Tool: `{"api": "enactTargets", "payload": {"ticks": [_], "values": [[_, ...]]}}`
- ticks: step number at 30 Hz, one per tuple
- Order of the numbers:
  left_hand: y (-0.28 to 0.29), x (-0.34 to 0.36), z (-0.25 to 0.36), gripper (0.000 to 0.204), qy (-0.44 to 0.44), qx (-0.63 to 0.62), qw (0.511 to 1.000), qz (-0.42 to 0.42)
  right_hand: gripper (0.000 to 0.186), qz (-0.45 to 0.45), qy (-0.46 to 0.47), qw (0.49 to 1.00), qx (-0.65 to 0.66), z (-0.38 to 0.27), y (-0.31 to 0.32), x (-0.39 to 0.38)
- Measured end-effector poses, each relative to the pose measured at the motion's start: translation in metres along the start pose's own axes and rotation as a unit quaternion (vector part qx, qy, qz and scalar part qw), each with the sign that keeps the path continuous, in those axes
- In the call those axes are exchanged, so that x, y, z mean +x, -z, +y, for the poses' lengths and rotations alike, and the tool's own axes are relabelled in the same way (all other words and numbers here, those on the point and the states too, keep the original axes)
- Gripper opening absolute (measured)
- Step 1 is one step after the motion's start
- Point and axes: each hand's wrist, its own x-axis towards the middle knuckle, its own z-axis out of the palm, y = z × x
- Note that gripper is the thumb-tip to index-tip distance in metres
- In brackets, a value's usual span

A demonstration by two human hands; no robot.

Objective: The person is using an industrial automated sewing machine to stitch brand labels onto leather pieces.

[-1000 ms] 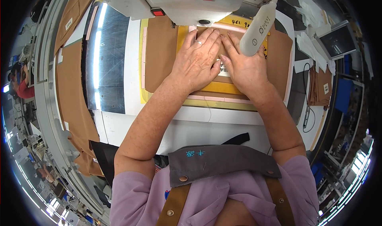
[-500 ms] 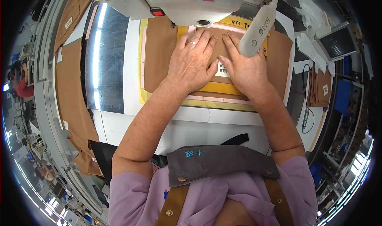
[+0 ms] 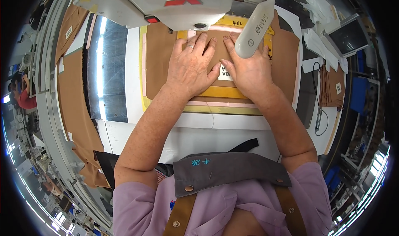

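Palm down, my left hand (image 3: 187,70) lies with spread fingers on a brown fabric piece (image 3: 214,49). My right hand (image 3: 252,75) rests flat on the same piece, fingers stretched forward, its front partly behind a grey-white hand-held-shaped lamp or device (image 3: 252,32). Between my thumbs a white printed label (image 3: 225,72) shows on the fabric. Around the piece runs a yellow frame-like template (image 3: 226,92), partly covered by my hands. Beneath it spreads a larger brown fabric panel (image 3: 159,63), edged by pink and pale yellow strips. Neither hand grips anything.
A white sewing machine head (image 3: 178,14) overhangs the work just beyond my fingers. Brown fabric panels (image 3: 74,95) lie at the left beside a shiny metal plate (image 3: 110,70). At the right are a stack of brown pieces (image 3: 331,86), a cable and a dark screen (image 3: 348,36).
The whole view has shifted a little, so the machine head and worktop appear farther left. My hands stay flat on the fabric in nearly the same place.
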Motion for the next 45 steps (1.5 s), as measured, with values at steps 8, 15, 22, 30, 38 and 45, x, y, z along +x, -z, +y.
{"api": "enactTargets", "payload": {"ticks": [8,15,22,30,38,45], "values": [[0.003,-0.006,-0.008,0.048,0.011,0.003,1.0,-0.018,0.053,-0.008,0.022,0.999,0.045,0.003,-0.013,0.002],[0.011,-0.009,-0.016,0.055,0.012,0.035,0.998,-0.048,0.054,-0.007,0.015,0.999,0.043,0.003,-0.009,0.005],[0.018,-0.016,-0.03,0.053,0.019,0.049,0.997,-0.059,0.054,0.057,0.032,0.997,0.048,0.008,-0.007,0.007],[0.025,-0.022,-0.044,0.053,0.02,0.083,0.994,-0.071,0.057,0.087,0.049,0.99,0.098,0.009,-0.008,0.009],[0.031,-0.029,-0.059,0.053,0.027,0.1,0.992,-0.067,0.057,0.041,0.059,0.993,0.094,0.005,-0.009,0.015],[0.034,-0.036,-0.073,0.052,0.037,0.104,0.992,-0.064,0.051,0.078,0.062,0.99,0.102,-0.001,-0.012,0.016]]}}
